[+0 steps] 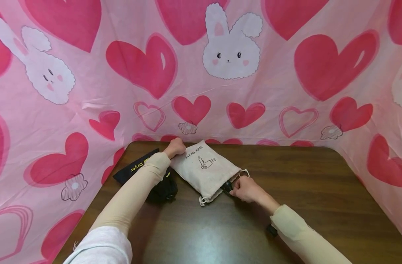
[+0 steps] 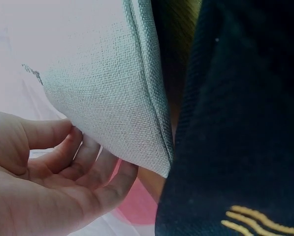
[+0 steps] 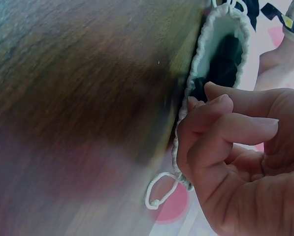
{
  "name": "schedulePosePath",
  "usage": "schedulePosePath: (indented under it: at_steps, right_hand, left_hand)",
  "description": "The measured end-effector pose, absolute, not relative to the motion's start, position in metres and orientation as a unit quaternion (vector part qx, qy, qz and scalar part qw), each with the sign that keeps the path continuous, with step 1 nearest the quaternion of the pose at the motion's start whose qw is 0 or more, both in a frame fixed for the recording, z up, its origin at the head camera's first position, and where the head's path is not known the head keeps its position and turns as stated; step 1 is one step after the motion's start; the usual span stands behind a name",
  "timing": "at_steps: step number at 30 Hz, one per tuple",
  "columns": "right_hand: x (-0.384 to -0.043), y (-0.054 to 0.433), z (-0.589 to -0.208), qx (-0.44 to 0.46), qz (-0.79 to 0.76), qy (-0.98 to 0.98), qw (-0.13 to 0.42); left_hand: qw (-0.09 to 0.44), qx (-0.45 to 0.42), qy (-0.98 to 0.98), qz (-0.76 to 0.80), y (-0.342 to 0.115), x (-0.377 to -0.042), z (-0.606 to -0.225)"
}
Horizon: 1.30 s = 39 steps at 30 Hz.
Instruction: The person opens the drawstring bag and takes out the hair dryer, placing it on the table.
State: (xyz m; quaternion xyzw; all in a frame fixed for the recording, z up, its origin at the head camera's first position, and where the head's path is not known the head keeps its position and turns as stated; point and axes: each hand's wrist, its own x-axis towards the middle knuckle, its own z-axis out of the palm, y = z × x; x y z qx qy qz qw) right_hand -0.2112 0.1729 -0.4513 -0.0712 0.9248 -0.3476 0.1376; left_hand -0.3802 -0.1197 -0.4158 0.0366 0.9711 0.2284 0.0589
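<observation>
A cream cloth drawstring bag (image 1: 209,165) printed "Hair Dryer" lies slantwise on the table, its mouth facing the right hand. At its far left end, my left hand (image 1: 175,147) pinches the bag's closed edge between thumb and fingers, as the left wrist view shows. My right hand (image 1: 248,189) is at the open mouth, thumb and fingertips gripping a black hair dryer (image 3: 228,61). Most of the dryer is hidden inside the bag; a dark end (image 1: 227,187) shows at the opening.
A dark bag (image 1: 121,175) with yellow "Hair Dryer" lettering lies at left, partly under the left forearm. White cord loops (image 1: 203,200) hang at the cream bag's mouth. Beside the right sleeve is a small dark thing (image 1: 271,230). A pink heart-and-rabbit cloth (image 1: 194,84) borders the brown table (image 1: 303,165).
</observation>
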Motion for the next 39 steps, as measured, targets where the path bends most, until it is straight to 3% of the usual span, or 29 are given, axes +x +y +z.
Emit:
schedulePosePath:
  at_steps: [29,39]
  right_hand:
    - [-0.199,0.183,-0.457,-0.054,-0.343,0.927,0.143]
    - [-0.198,0.184,-0.457,-0.063,-0.341,0.929,0.133]
  left_hand:
    - [0.059,0.038,0.976,0.208,-0.122,-0.378,-0.415]
    - [0.082,0.036,0.969,0.228,-0.124,-0.380,-0.414]
